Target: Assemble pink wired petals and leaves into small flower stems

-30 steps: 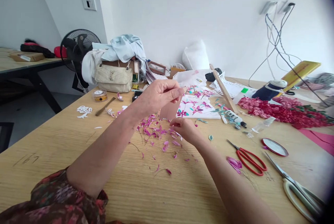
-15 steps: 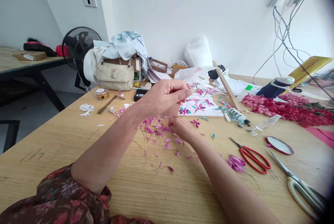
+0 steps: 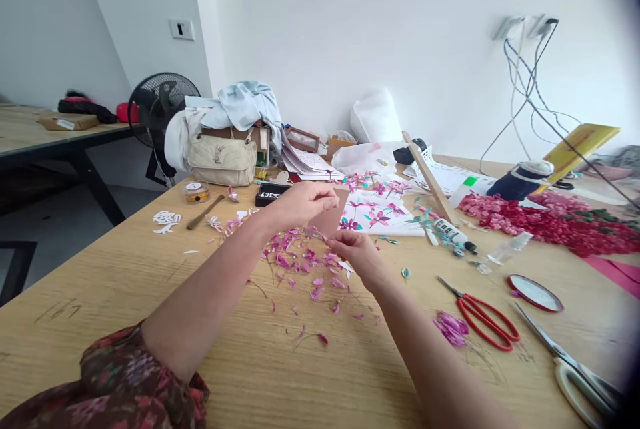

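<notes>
My left hand (image 3: pixel 304 205) hovers over the scattered pink petals (image 3: pixel 287 261), its thumb and fingers pinched together; anything between them is too small to make out. Lower and to the right, my right hand (image 3: pixel 361 254) is also closed in a pinch. Pink petals show close to its fingertips, but I cannot tell whether one is held. Behind the hands stands a brown card (image 3: pixel 329 214). Beside it, pink flowers with green leaves (image 3: pixel 376 217) lie on a white sheet (image 3: pixel 407 226).
To the right lie red-handled scissors (image 3: pixel 485 316), larger pale-handled scissors (image 3: pixel 575 369), a bundle of purple petals (image 3: pixel 451 328) and a round red-rimmed dish (image 3: pixel 535 292). A beige handbag (image 3: pixel 223 159), a wooden strip (image 3: pixel 430 179) and dark pink flower strands (image 3: pixel 550 222) are farther back.
The view has tilted up slightly. My left hand has come down and to the left, nearer the petals. My right hand has shifted slightly right, still pinched.
</notes>
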Demonstrator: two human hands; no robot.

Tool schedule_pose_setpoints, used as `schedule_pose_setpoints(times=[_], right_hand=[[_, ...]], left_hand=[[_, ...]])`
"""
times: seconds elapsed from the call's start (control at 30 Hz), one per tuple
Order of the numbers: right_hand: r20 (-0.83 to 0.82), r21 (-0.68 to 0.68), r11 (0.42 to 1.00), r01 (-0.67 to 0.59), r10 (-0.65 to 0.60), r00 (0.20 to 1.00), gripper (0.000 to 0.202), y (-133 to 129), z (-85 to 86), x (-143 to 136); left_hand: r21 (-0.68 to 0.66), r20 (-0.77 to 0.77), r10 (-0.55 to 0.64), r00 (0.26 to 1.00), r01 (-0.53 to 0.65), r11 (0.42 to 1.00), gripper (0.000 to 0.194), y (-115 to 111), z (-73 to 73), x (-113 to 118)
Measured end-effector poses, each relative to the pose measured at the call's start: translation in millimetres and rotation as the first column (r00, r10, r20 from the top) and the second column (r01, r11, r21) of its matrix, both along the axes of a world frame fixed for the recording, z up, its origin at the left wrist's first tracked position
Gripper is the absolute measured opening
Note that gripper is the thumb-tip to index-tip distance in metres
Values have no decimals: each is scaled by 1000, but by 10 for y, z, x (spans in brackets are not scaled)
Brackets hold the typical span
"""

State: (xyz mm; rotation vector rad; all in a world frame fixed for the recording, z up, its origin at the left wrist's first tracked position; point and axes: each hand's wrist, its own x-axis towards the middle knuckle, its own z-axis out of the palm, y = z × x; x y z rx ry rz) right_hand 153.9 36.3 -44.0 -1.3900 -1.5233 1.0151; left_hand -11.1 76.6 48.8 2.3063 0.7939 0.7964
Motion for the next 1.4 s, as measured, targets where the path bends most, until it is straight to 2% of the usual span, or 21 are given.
schedule_pose_setpoints(times=[0.17,0.3,0.43,0.57,0.73,0.83,0.93,1.03,1.1,1.17,1.27,1.33,1.4], right_hand=[[-206,-36,999,7,-14,978,29,-65,56,-6],[-309,-47,999,-12,-4,951,32,-97,73,-11],[-346,-51,998,-20,1,938,34,-90,51,-16],[-312,-37,999,16,-27,950,32,-74,37,-10],[-183,10,997,75,-72,980,29,-32,-51,20],[-56,49,991,122,-119,991,24,43,-184,54],[96,119,973,199,-211,973,12,99,-273,80],[215,240,941,237,-290,933,24,67,-232,51],[269,284,942,180,-258,928,27,4,-160,-16],[375,276,961,31,-137,917,24,-63,-102,-112],[604,201,960,-196,36,796,15,-120,-96,-259],[692,169,957,-237,56,720,12,-121,-146,-330],[714,172,960,-222,34,700,10,-106,-214,-375]], left_hand=[[-10,-136,-8,991,6,1000,34,137,-143,0],[-31,-174,-74,982,69,997,38,170,-178,-9],[-68,-235,-76,969,62,996,28,160,-190,-13],[-101,-279,-89,956,63,993,14,185,-228,-22],[-133,-299,-84,951,45,990,13,249,-266,-53],[-65,-271,-23,962,6,998,15,249,-236,-73],[32,-129,70,989,-66,997,15,194,-149,-83],[109,80,157,984,-165,980,14,98,-19,-94],[137,219,178,959,-211,968,15,24,76,-112],[143,332,161,930,-218,965,15,-50,165,-138],[149,430,123,895,-205,967,14,-153,274,-179],[165,454,99,886,-193,967,14,-212,324,-199],[181,460,85,884,-187,966,15,-259,358,-211]])
